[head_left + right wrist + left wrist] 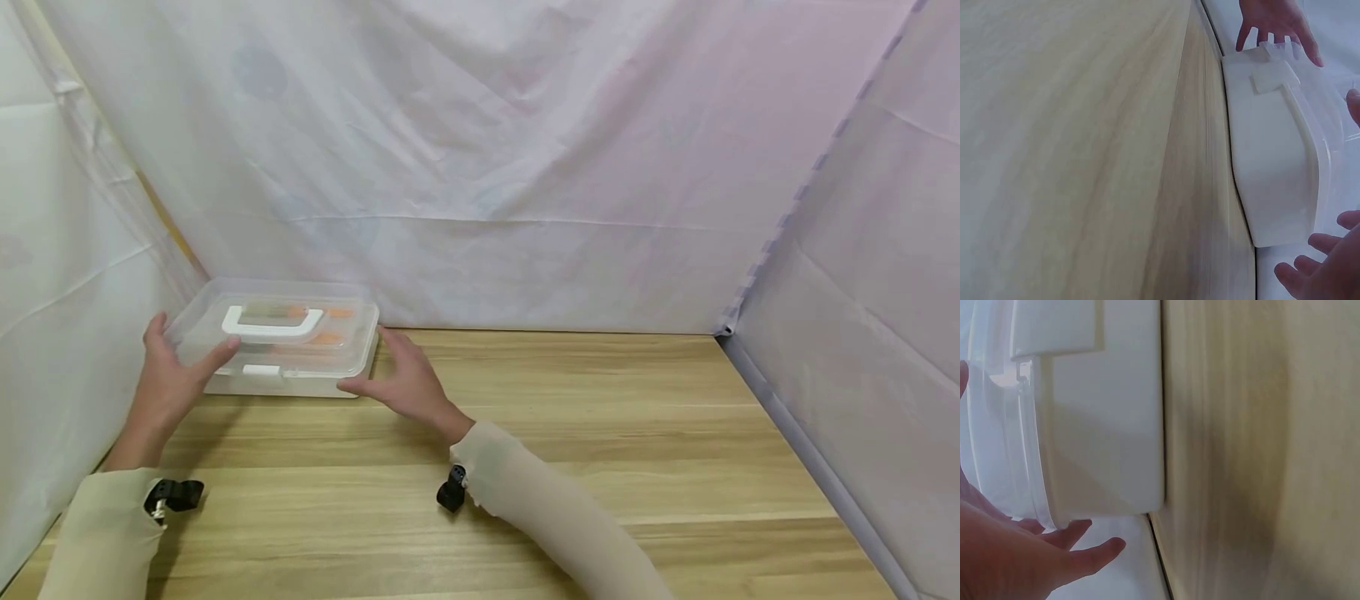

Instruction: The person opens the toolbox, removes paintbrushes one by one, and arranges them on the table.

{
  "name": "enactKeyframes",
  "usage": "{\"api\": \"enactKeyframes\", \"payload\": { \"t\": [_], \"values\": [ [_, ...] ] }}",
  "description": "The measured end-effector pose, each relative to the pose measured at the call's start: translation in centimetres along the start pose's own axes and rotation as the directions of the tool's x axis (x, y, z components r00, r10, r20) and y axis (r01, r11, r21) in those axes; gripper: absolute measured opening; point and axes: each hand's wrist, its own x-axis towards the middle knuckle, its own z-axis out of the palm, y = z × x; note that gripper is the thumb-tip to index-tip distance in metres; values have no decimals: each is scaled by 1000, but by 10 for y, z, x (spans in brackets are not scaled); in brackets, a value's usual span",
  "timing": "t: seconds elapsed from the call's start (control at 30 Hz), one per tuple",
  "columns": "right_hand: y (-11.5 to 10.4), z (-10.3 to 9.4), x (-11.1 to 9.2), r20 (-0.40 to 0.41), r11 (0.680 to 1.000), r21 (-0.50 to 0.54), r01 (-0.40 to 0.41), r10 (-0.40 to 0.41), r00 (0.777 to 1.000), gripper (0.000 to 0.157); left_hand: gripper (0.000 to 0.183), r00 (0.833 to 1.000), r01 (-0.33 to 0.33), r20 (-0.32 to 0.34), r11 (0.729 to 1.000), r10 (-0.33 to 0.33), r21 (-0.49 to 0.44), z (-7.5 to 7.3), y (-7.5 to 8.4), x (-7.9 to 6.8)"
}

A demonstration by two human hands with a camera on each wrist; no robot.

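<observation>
A plastic storage box (225,383) with a clear lid and a pale base rests at the back left of the wooden table. Its lid is on, with a white carrying handle (272,334) on top and a white latch (261,370) in front. Orange-ended items show blurred through the lid. My left hand (167,385) is at the box's left end, thumb over the lid's front edge and fingers spread along the side. At the opposite end is my right hand (408,379), its thumb near the front corner and its fingers loosely spread beside the wall (1275,169).
White curtain (480,167) hangs close behind the box, and another sheet (67,250) runs along its left. The wooden tabletop (585,417) extends to the right and front. Small black cameras (452,490) are strapped at both sleeves.
</observation>
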Motion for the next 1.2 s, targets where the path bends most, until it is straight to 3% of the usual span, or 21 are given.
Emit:
{"api": "enactKeyframes", "payload": {
  "t": [0.3,0.7,1.2],
  "values": [
    [-10,11,6,11,999,-16,-48,48,999,106,136,996,59,58,997,-62,53,-7,-5,-5],
    [-14,15,6,18,996,-77,-42,43,999,92,140,996,54,66,997,-58,60,-8,-10,-8],
    [-10,5,-1,-42,997,-30,-67,65,997,77,141,993,59,100,995,-66,77,-6,-5,-9]
  ]
}}
